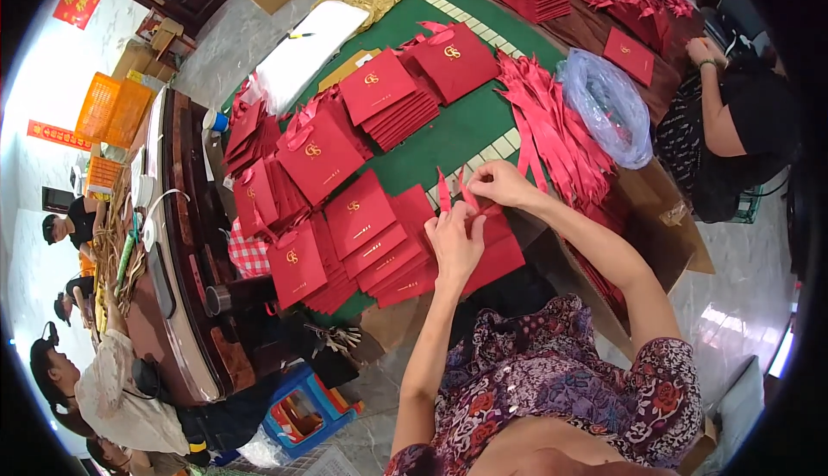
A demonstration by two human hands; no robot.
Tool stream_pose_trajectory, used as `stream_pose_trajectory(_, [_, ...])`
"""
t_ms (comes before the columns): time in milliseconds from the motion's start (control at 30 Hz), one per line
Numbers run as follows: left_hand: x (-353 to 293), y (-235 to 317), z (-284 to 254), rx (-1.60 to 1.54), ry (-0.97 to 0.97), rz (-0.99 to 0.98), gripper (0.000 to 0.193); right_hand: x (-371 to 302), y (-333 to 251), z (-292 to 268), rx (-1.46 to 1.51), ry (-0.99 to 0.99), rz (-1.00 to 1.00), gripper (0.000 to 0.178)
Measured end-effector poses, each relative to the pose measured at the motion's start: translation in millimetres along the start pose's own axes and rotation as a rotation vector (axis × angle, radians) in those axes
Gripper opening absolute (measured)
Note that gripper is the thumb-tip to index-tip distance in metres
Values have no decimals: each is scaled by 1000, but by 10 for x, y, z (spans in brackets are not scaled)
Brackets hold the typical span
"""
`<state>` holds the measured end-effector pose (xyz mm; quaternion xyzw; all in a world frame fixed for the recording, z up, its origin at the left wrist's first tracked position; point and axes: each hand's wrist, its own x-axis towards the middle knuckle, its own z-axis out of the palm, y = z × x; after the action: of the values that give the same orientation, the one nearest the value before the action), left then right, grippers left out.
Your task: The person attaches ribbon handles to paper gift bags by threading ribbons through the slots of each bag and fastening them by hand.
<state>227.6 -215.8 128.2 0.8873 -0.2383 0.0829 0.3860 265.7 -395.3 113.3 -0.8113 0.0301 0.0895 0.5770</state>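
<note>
Floral purple cloth clothing (543, 381) lies nearest; beyond it, the right hand (504, 184) seems to pinch one of two upright red satin ribbon ends (443, 190) above one flat red paper bag (498, 260). The left hand (455, 239) curls its fingers narrowly, grip unclear. Even, gentle tension should prevent creasing. One translucent plastic sack (606, 109) shows; stacked red bags (315, 159) overlap beyond counting.

red bag (500, 259) lies flat w/ red ribbon (443, 191) ends upright nr its far edge.
</note>
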Motion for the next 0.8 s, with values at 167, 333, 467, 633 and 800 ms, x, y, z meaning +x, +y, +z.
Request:
stream_pose_trajectory(167, [47, -62, -2, -15, 52, -176, 21, -308, -178, -308, -394, -55, -132, 35])
stream_pose_trajectory(333, [119, -120, 116, 61, 44, -197, 20, -1010, -427, -591, -688, -168, -278, 29])
stream_pose_trajectory(467, [131, -175, 177, 150, 112, -150, 24, -1379, -661, -512, -595, -157, -259, 22])
stream_pose_trajectory(633, [0, 436, -200, -206, 91, 234, 36, -1414, -612, -272, -596, -134, -201, 19])
stream_pose_trajectory(800, [-279, 569, -300, -404, -95, -27, 15, -1304, -596, -177, -460, -71, -262, 20])
